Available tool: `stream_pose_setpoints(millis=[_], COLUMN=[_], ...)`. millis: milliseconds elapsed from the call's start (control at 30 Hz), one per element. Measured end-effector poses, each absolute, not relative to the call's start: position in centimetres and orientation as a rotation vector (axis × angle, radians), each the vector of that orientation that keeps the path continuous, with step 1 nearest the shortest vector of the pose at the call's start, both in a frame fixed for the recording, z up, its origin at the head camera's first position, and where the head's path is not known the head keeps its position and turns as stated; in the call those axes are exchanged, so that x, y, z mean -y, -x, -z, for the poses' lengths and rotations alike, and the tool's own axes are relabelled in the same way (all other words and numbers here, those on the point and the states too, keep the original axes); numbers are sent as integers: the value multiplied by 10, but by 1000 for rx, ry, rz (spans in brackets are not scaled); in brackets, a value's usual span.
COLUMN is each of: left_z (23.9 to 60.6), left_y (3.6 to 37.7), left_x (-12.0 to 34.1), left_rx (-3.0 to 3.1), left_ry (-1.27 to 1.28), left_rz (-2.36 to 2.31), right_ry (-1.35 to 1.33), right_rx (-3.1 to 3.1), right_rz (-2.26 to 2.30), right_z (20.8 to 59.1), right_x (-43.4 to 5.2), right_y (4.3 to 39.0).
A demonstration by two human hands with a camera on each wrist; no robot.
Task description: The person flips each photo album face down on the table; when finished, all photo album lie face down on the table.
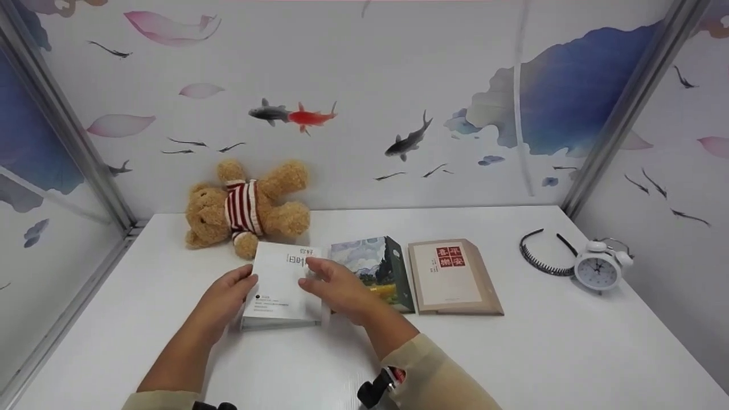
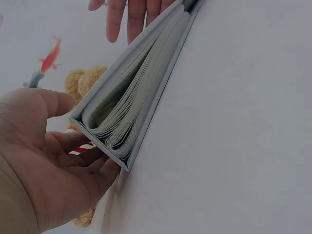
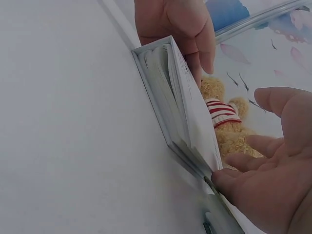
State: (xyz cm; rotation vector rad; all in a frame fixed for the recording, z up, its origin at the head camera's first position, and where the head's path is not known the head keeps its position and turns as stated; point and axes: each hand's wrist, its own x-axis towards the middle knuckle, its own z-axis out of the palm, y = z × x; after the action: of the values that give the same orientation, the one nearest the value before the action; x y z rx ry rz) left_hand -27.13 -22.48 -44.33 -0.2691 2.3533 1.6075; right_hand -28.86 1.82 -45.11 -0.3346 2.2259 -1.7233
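Observation:
A thick white book (image 1: 276, 290) with dark print on its cover lies between the hands. In the left wrist view its page edges (image 2: 141, 97) show, with a gap between some of the pages. My left hand (image 1: 225, 299) is at the book's left side, fingers right at the edge and thumb raised off the cover. At the other side is my right hand (image 1: 339, 290). Its fingers are spread and overlap the cover in the head view. In the right wrist view that hand (image 3: 278, 161) is open, with its lowest finger right at the book's edge.
A book with a landscape painting cover (image 1: 364, 265) lies just right of the white book, then a beige book (image 1: 450, 279) with a red square. Behind lies a teddy bear (image 1: 245, 208). A black headband (image 1: 538, 263) and white alarm clock (image 1: 598, 267) are far right.

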Motion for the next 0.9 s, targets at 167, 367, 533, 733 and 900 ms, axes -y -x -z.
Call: stream_pose_setpoints(millis=[167, 367, 533, 733, 900], left_z=[444, 437, 430, 426, 425], left_y=[271, 268, 265, 263, 263], left_x=[225, 223, 220, 218, 214], left_rx=[-2354, -2338, -2265, -2251, -2222], left_ry=[273, 233, 181, 185, 155], left_rz=[-1613, -1652, -1810, -1890, -1981], right_ry=[370, 385, 396, 421, 464], right_rx=[-2236, -2228, -2186, -2156, -2139], right_rz=[1698, 1710, 1743, 1742, 1745], right_z=[454, 456, 455, 453, 446], right_x=[-19, -19, -19, -20, -18], right_y=[287, 287, 287, 285, 282])
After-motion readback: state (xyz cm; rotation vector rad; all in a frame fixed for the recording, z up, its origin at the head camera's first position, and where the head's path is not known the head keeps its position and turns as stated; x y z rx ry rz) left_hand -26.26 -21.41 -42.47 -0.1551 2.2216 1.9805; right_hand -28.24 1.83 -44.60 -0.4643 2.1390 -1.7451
